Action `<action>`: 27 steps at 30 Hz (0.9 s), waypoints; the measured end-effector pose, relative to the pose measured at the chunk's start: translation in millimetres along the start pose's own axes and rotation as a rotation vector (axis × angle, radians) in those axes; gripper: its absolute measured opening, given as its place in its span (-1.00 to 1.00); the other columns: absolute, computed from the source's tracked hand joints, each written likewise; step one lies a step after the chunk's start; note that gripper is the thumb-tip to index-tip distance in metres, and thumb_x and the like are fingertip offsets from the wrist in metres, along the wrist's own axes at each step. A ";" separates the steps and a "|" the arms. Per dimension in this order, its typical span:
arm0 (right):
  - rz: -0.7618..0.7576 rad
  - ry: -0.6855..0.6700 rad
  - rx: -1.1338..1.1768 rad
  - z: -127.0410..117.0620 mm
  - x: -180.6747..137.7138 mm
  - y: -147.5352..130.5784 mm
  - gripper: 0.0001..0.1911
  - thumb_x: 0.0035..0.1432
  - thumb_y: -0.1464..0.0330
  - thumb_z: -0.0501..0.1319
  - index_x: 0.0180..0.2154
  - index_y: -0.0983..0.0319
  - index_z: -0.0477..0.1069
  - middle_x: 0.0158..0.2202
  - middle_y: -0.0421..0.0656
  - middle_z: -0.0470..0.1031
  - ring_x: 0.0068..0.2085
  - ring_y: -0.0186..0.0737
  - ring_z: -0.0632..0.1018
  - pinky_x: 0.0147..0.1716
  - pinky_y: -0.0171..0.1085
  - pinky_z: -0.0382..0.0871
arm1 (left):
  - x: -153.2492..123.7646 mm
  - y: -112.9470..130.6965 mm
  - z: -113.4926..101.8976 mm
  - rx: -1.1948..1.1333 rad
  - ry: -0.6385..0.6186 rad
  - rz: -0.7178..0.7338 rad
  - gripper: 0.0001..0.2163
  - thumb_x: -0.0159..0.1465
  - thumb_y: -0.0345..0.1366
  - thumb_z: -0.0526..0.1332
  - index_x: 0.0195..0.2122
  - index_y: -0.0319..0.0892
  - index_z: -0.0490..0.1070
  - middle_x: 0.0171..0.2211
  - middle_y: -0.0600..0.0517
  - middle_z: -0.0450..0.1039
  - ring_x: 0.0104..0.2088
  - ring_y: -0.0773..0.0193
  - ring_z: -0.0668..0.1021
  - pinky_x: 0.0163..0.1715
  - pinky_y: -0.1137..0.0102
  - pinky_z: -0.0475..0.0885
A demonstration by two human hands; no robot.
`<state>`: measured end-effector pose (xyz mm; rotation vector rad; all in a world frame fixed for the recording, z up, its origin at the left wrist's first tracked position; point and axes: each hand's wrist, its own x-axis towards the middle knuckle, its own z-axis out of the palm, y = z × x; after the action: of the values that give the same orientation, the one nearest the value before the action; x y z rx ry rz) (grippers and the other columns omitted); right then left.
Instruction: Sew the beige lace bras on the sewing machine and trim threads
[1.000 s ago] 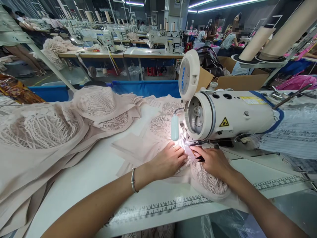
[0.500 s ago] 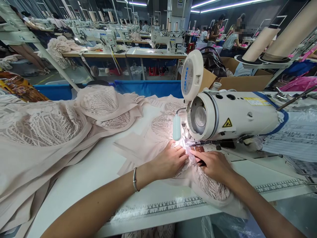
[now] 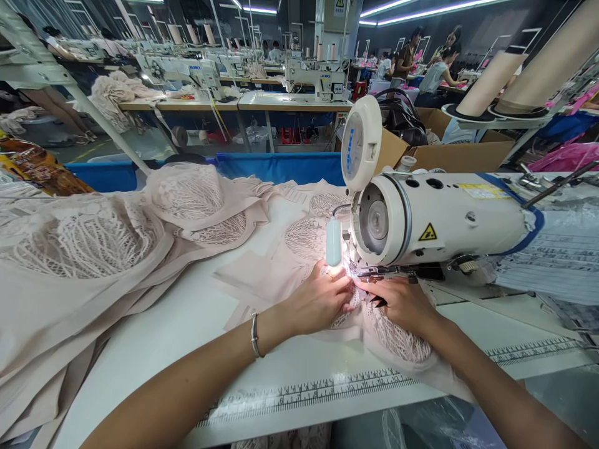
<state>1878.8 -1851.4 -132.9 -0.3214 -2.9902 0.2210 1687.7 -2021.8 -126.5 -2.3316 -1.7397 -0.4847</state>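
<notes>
A pale pink lace bra (image 3: 397, 337) lies under the needle area of a white sewing machine (image 3: 449, 212), lit by a small lamp (image 3: 334, 242). My left hand (image 3: 322, 299), fingers bent together, grips the bra's fabric just left of the needle. From the right, my right hand (image 3: 397, 302) pinches the same bra close to the needle, index finger stretched towards it. Something dark (image 3: 380, 302) shows under my right palm; its kind is unclear. My fingertips and the glare hide the stitching spot.
More lace bra pieces (image 3: 84, 237) are heaped on the left of the white table (image 3: 182, 349). A printed ruler strip (image 3: 318, 390) runs along its front edge. Thread cones (image 3: 491, 84) stand at upper right, near a cardboard box (image 3: 463, 156). Other people work at machines behind.
My right hand has shifted slightly up towards the needle, and the bra has moved a little with it. The brownish patch beside my right fingers is now covered. My left hand stays nearly in place.
</notes>
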 end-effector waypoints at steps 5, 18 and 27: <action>-0.043 -0.012 0.043 3.8 2.7 6.6 -0.40 0.16 0.50 0.08 0.18 0.01 0.48 -0.05 -0.18 0.64 -0.06 -0.15 0.59 -0.03 -0.20 0.44 | -0.2 -0.7 0.1 0.039 -0.019 0.002 -0.67 0.53 -0.25 -0.09 -0.15 -0.24 0.44 -0.22 -0.06 0.52 -0.18 0.16 0.49 0.11 0.02 0.09; 0.014 -0.034 -0.175 -16.1 -6.4 2.0 -0.52 0.23 0.42 0.18 0.18 0.05 0.43 -0.20 -0.19 0.66 -0.22 -0.14 0.61 -0.30 -0.25 0.34 | 1.1 0.5 -6.4 0.000 -0.076 -0.017 -0.56 0.53 -0.08 -0.13 -0.08 -0.22 0.47 -0.13 -0.13 0.51 -0.13 0.07 0.49 0.08 -0.01 0.15; -0.211 0.200 -0.156 -10.1 -29.0 -2.7 -0.42 0.12 0.64 0.03 0.06 0.12 0.53 -0.48 -0.24 0.52 -0.44 -0.27 0.50 -0.36 -0.30 0.25 | 0.3 5.2 -1.0 -0.012 -0.063 -0.019 -0.57 0.53 -0.08 -0.11 -0.11 -0.28 0.45 -0.13 -0.17 0.51 -0.08 0.06 0.49 0.11 0.01 0.14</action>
<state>1907.8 -1859.0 -125.6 -0.0372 -2.8187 -0.0633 1692.6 -2023.4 -125.2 -2.3649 -1.7929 -0.4310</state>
